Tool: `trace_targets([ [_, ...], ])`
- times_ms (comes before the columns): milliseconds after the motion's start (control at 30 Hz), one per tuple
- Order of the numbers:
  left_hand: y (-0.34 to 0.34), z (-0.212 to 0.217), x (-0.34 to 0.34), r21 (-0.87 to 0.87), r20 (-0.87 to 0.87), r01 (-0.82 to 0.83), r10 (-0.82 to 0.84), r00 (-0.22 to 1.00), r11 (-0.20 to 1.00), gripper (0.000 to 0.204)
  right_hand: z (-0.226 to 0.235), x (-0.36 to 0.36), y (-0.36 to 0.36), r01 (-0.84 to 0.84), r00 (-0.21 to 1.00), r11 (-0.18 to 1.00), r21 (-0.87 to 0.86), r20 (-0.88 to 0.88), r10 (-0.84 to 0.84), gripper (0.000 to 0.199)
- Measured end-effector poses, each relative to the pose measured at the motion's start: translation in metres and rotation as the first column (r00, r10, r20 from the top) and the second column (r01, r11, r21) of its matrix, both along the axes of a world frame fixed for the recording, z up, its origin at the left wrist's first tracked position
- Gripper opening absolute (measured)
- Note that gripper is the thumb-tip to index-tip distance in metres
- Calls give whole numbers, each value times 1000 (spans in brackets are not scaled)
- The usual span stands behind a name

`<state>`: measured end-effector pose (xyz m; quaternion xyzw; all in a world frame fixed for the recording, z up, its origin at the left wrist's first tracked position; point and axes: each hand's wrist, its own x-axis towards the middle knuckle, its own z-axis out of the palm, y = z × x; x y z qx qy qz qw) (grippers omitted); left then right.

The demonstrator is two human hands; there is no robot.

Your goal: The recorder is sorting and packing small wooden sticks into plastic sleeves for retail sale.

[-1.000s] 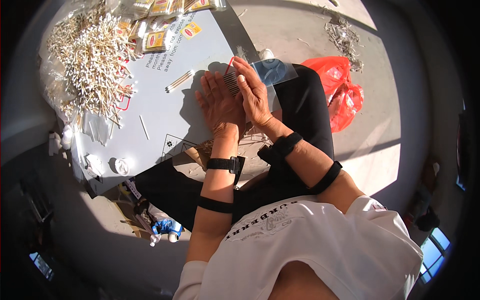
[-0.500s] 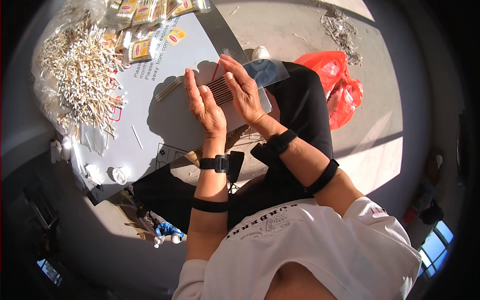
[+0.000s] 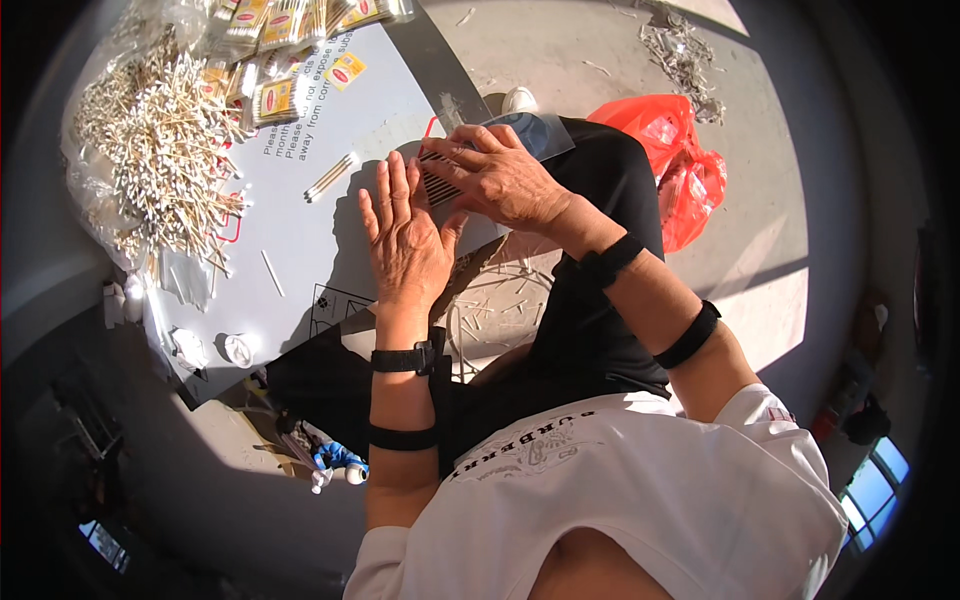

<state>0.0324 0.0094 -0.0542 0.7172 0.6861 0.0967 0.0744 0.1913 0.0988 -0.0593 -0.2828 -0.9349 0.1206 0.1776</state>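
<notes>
A row of cotton swabs [image 3: 440, 186] lies side by side at the table's right edge, partly hidden under my right hand [image 3: 512, 182]. That hand is palm down, its bent fingers over the far side of the row and its thumb at the near side. My left hand [image 3: 408, 240] is open and flat, fingers stretched forward, with its fingertips beside the row's left end. A clear plastic bag [image 3: 556, 140] sticks out beyond my right hand. Left of the row, a few loose cotton swabs [image 3: 331, 178] lie together on the grey table [image 3: 310, 225].
A large heap of cotton swabs [image 3: 150, 150] in clear plastic fills the table's left. Filled swab packs [image 3: 275, 100] and a yellow card [image 3: 345, 70] lie at the back. A red plastic bag [image 3: 690, 190] and swab scraps [image 3: 685, 65] are on the floor.
Both hands have turned from upright palms to palms down. My right hand has come over the row of swabs; the left has shifted slightly nearer to me, uncovering the loose swabs.
</notes>
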Motion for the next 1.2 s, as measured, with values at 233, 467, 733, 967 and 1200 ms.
trace_targets([
  [233,-3,-11,4,-55,-100,-25,20,995,998,79,-12,2,0,-71,997,993,90,46,67,57],
  [467,-4,-14,2,-25,-45,-28,27,999,999,80,-10,5,3,-102,992,993,67,-63,106,49],
  [733,-4,-13,1,-15,-38,-16,15,999,1000,80,-17,3,4,-140,982,986,85,-119,150,46],
  [967,-10,-14,9,-30,14,-34,34,999,999,80,-18,6,4,-148,985,985,89,-76,155,46],
  [1200,-11,-17,9,-33,-15,-20,19,1000,999,88,-7,8,7,44,921,998,-41,-385,-57,28],
])
